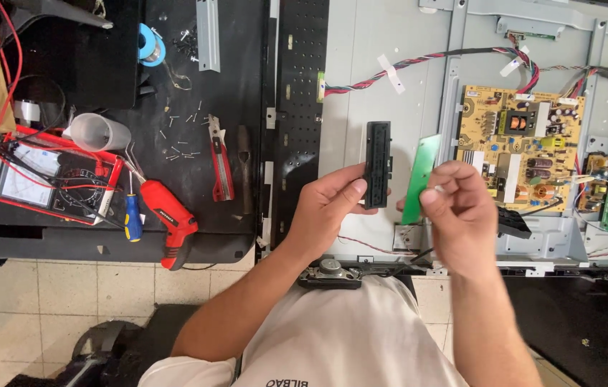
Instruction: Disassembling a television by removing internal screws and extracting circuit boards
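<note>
light: bright, even, diffuse | shadows: soft, faint | blur: slight motion blur on hands [462, 208] | focus: otherwise sharp

I'm looking at an electronics repair workshop. Opened flat-screen chassis [390, 107] with yellow power board [519, 143] fills the right; multimeter [39, 175], red electric screwdriver [169, 218] and loose screws [178, 136] clutter the black bench at left.

A red electric screwdriver [170, 221] lies beside a multimeter [46, 174].
</note>
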